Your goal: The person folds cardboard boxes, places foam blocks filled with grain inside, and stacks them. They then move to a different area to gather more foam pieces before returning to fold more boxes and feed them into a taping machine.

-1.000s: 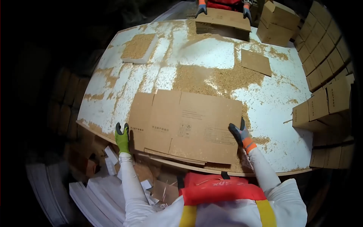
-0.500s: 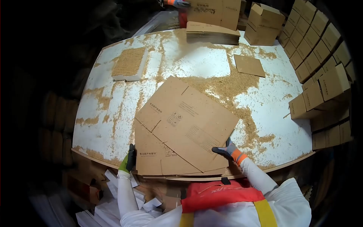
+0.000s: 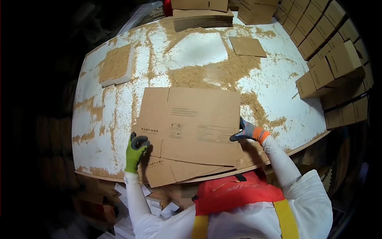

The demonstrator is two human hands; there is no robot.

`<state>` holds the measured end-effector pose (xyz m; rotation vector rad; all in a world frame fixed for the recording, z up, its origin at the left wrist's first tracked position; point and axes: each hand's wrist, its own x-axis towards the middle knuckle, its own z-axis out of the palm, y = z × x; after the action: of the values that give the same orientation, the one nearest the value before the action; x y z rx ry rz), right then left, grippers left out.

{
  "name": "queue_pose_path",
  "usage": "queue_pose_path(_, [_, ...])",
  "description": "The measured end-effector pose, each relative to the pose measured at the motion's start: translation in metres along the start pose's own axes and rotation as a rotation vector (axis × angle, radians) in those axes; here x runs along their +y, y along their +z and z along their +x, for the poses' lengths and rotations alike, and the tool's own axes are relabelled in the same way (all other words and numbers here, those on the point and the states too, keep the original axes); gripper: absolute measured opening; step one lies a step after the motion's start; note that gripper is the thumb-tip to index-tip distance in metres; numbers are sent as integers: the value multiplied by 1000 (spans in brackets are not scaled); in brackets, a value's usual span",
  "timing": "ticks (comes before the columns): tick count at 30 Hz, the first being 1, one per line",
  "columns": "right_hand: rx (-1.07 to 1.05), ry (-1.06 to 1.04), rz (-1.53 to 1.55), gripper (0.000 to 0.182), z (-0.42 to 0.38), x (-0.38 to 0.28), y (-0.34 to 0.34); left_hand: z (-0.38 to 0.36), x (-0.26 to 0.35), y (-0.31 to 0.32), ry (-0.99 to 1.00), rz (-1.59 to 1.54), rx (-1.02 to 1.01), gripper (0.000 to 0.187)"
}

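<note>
A flat, folded cardboard box (image 3: pixel 187 115) with printed text and symbols lies nearly square to me at the front of the table. Under its near edge, another flattened carton (image 3: pixel 159 175) sticks out at a slant. My right hand (image 3: pixel 247 131), in a grey and dark glove with an orange cuff, grips the top box's right edge, thumb above and fingers partly hidden below. Beside the left edge is my left hand (image 3: pixel 137 151), in a green glove with dark fingertips; its fingers are apart and slightly bent, and it holds nothing.
Sawdust-like crumbs cover much of the white table (image 3: pixel 199 47). A crumb-covered white block (image 3: pixel 117 65) sits at left, a cardboard sheet (image 3: pixel 247 46) farther back. Flat cartons (image 3: pixel 203 20) are stacked at the far edge; closed boxes (image 3: pixel 314 40) line the right side.
The top flat box has turned from a diagonal to nearly straight. My left hand has come off the edge and opened. My right hand still grips the right edge. The view has shifted slightly.
</note>
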<state>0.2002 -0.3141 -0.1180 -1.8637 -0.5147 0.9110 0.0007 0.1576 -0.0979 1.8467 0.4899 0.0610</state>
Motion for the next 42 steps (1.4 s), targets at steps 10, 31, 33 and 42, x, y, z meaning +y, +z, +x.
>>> queue_pose_path(10, [-280,178,-343,120,0,-19,-30,-58,-41,-22,-396,-526,241,74])
queue_pose_path(31, [-203,326,748,57,44,75,-52,-92,-82,108,-124,-469,349,66])
queue_pose_path(33, [-238,355,731,62,40,99,-78,-116,-76,134,-407,-415,317,54])
queue_pose_path(42, [-316,423,678,61,-4,119,-142,-169,-38,205,-342,592,520,34])
